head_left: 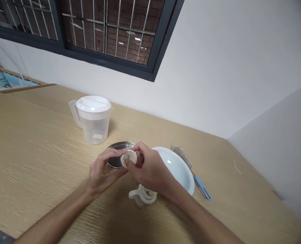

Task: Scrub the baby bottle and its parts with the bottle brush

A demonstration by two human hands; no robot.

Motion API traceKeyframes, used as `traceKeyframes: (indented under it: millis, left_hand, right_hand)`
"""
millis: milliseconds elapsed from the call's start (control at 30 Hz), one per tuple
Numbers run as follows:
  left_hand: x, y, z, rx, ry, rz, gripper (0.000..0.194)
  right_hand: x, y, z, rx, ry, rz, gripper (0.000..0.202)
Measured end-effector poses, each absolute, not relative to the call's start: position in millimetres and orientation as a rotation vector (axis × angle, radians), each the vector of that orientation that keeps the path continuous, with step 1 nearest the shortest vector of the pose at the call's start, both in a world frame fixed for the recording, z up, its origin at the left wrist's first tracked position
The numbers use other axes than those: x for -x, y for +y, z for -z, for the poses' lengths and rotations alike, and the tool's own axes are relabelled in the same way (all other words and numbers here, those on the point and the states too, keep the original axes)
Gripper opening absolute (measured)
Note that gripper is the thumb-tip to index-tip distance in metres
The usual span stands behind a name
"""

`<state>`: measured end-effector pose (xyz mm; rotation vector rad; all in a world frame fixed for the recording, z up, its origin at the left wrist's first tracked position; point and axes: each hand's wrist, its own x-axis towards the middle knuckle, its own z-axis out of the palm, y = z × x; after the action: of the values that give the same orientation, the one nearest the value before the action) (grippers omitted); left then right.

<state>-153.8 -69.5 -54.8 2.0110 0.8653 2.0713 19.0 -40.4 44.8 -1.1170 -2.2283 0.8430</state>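
Observation:
Both hands meet over the table around a white bottle collar (128, 158) with a translucent nipple-like piece in its middle. My left hand (102, 169) holds the collar's left side, thumb below and fingers above. My right hand (150, 167) grips it from the right, with the thumb at the opening. Just below stands a small clear bottle (142, 196) with a white handled rim, partly covered by my right hand. Behind the hands lies a round metal dish (115, 162), partly hidden. A white bowl (178, 169) sits to the right, its near left side behind my right hand.
A translucent pitcher (94, 118) with a white lid stands at the back left. A bottle brush (201, 186) with a blue handle lies against the bowl's right side. A thin pale strip (237, 167) lies farther right. Wall and barred window (109, 30) are behind the table.

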Motion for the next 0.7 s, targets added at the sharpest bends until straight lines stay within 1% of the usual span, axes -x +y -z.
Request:
traceKeyframes:
  millis: [167,300,467,700]
  left_hand:
    - [154,-70,47,-2.077,0.841,-2.069,0.066]
    - [150,-71,43,-2.096,0.868,-2.104,0.067]
    - [149,-74,43,-2.101,0.863,-2.103,0.059]
    - [149,-73,41,-2.13,0.803,-2.131,0.059]
  right_hand:
    - [-21,-40,-50,1.093,-2.231,-0.916,0.019]
    - [-24,-39,-53,1.052,-2.221,-0.957,0.016]
    - [-22,-40,-50,1.102,-2.207,-0.937,0.018]
    - [-19,-41,-46,1.142,-2.191,-0.889,0.017]
